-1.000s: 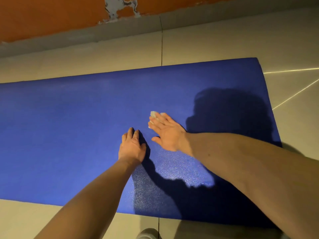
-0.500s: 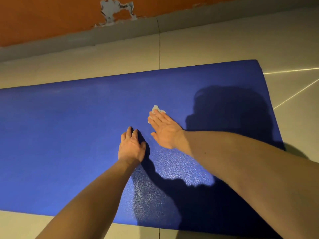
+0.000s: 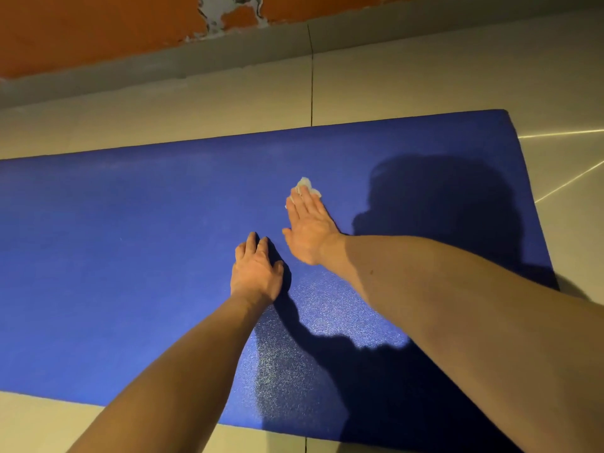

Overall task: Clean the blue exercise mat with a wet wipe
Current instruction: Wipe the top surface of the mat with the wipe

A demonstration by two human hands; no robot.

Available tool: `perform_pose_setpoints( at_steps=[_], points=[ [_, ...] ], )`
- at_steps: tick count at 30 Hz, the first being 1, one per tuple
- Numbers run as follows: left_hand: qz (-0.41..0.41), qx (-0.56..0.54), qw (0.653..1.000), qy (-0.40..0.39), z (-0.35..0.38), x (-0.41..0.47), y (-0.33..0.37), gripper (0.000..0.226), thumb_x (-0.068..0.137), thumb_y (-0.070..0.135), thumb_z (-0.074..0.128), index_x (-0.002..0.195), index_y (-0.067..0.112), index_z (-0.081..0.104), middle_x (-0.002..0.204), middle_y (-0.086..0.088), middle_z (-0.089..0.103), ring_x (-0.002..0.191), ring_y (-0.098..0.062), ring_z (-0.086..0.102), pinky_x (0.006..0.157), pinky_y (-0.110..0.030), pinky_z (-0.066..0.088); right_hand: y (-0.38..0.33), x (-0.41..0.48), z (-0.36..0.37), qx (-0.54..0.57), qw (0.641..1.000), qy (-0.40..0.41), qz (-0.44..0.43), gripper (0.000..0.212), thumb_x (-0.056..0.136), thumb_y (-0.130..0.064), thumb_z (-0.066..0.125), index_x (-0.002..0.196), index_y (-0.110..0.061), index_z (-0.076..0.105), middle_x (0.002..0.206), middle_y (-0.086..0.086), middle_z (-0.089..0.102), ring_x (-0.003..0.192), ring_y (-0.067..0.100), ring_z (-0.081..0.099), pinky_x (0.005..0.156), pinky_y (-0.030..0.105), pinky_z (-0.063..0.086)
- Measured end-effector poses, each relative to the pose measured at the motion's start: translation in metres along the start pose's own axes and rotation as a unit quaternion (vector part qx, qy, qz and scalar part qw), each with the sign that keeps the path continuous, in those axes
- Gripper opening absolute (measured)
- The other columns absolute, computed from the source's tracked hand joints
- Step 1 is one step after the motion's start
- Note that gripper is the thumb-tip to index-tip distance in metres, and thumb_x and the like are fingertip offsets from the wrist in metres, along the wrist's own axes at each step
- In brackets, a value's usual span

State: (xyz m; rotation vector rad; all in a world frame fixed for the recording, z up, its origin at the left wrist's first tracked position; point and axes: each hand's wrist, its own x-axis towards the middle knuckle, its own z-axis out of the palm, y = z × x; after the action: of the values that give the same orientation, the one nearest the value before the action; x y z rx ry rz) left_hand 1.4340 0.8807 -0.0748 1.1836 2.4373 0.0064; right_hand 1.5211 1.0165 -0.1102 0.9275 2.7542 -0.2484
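On the blue mat [image 3: 130, 256], right hand [image 3: 309, 230] presses wipe [image 3: 307, 184] flat; left hand [image 3: 256, 273] rests, seemingly relaxed; tiled floor [image 3: 392, 86] around.

Home floor: tiled floor [image 3: 392, 76], peeling orange wall [image 3: 98, 27].

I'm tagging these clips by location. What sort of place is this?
Likely an indoor room, maybe at home, seen at floor level: a blue mat spread on pale floor tiles, beside an orange wall with peeling paint above a grey skirting.
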Motion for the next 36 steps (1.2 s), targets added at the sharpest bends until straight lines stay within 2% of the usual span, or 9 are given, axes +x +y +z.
perform_pose_setpoints(
  at_steps=[3, 7, 10, 15, 19, 23, 27, 33, 36],
  points=[
    [-0.006, -0.014, 1.000, 0.011, -0.002, 0.003, 0.006, 0.064, 0.099, 0.036, 0.052, 0.153, 0.009, 0.030, 0.164, -0.010, 0.016, 0.146, -0.032, 0.015, 0.119, -0.044, 0.026, 0.041, 0.009, -0.006, 0.015, 0.999, 0.004, -0.034, 0.067, 0.108, -0.044, 0.020, 0.162, -0.009, 0.002, 0.168, 0.013, -0.012, 0.154, 0.031, -0.019, 0.126, 0.045, -0.006],
    [0.001, -0.022, 1.000, 0.013, -0.005, 0.008, 0.010, 0.065, 0.101, 0.038, 0.049, 0.155, 0.011, 0.027, 0.166, -0.008, 0.013, 0.149, -0.030, 0.010, 0.121, -0.042, 0.022, 0.097, 0.022, -0.016, 0.008, 0.984, 0.013, 0.180, 0.072, 0.106, -0.051, 0.020, 0.161, -0.008, 0.005, 0.168, 0.015, -0.008, 0.155, 0.032, -0.014, 0.126, 0.045, -0.003],
    [0.002, -0.021, 1.000, 0.010, -0.006, 0.011, 0.010, 0.065, 0.101, 0.039, 0.049, 0.155, 0.011, 0.027, 0.166, -0.008, 0.013, 0.149, -0.030, 0.010, 0.120, -0.042, 0.021, 0.080, 0.028, -0.022, 0.028, 0.969, 0.005, 0.246, 0.075, 0.106, -0.052, 0.016, 0.159, -0.002, -0.001, 0.166, 0.022, -0.010, 0.152, 0.041, -0.017, 0.124, 0.051, -0.007],
    [-0.004, -0.022, 1.000, 0.016, -0.007, 0.022, 0.019, 0.066, 0.100, 0.040, 0.051, 0.154, 0.010, 0.029, 0.165, -0.008, 0.014, 0.148, -0.029, 0.011, 0.120, -0.044, 0.024, 0.027, 0.040, -0.018, 0.062, 0.994, 0.004, 0.088, 0.074, 0.106, -0.046, 0.019, 0.159, 0.001, -0.004, 0.165, 0.024, -0.016, 0.149, 0.044, -0.025, 0.124, 0.052, -0.008],
    [0.007, -0.032, 0.999, 0.026, -0.009, 0.036, 0.027, 0.066, 0.099, 0.040, 0.053, 0.154, 0.011, 0.030, 0.165, -0.008, 0.015, 0.148, -0.030, 0.012, 0.120, -0.042, 0.024, 0.056, 0.042, -0.017, 0.009, 1.000, -0.004, -0.019, 0.068, 0.108, -0.044, 0.016, 0.160, -0.007, -0.006, 0.167, 0.013, -0.017, 0.152, 0.031, -0.024, 0.125, 0.045, -0.007],
    [0.006, -0.022, 1.000, 0.005, -0.007, 0.044, 0.033, 0.075, 0.097, 0.050, 0.055, 0.157, 0.018, 0.024, 0.167, -0.004, 0.009, 0.150, -0.027, 0.005, 0.122, -0.043, 0.022, 0.112, 0.046, -0.032, 0.042, 0.985, 0.015, 0.165, 0.071, 0.107, -0.049, 0.024, 0.161, -0.005, 0.006, 0.168, 0.016, -0.009, 0.155, 0.031, -0.013, 0.126, 0.043, -0.001],
    [-0.016, -0.008, 0.999, -0.031, -0.007, 0.050, 0.035, 0.081, 0.094, 0.056, 0.058, 0.159, 0.023, 0.021, 0.168, 0.001, 0.001, 0.152, -0.024, -0.002, 0.121, -0.047, 0.024, 0.095, 0.065, -0.037, 0.058, 0.962, 0.002, 0.266, 0.078, 0.105, -0.054, 0.016, 0.159, -0.002, -0.004, 0.165, 0.023, -0.015, 0.151, 0.043, -0.021, 0.124, 0.052, -0.006],
    [-0.018, 0.025, 0.998, -0.049, -0.012, 0.057, 0.038, 0.082, 0.091, 0.056, 0.062, 0.157, 0.024, 0.025, 0.167, 0.000, 0.001, 0.149, -0.028, 0.001, 0.117, -0.049, 0.030, 0.053, 0.088, -0.038, 0.074, 0.997, -0.017, 0.024, 0.072, 0.108, -0.046, 0.020, 0.159, -0.003, -0.006, 0.167, 0.016, -0.018, 0.150, 0.035, -0.027, 0.125, 0.048, -0.010],
    [-0.019, 0.028, 0.998, -0.056, -0.012, 0.058, 0.037, 0.083, 0.091, 0.057, 0.061, 0.158, 0.025, 0.025, 0.167, 0.001, 0.000, 0.149, -0.028, 0.001, 0.117, -0.049, 0.029, 0.078, 0.095, -0.038, 0.066, 0.998, -0.002, 0.007, 0.070, 0.108, -0.047, 0.019, 0.161, -0.008, -0.002, 0.168, 0.011, -0.014, 0.153, 0.027, -0.021, 0.126, 0.043, -0.008]
  ],
)
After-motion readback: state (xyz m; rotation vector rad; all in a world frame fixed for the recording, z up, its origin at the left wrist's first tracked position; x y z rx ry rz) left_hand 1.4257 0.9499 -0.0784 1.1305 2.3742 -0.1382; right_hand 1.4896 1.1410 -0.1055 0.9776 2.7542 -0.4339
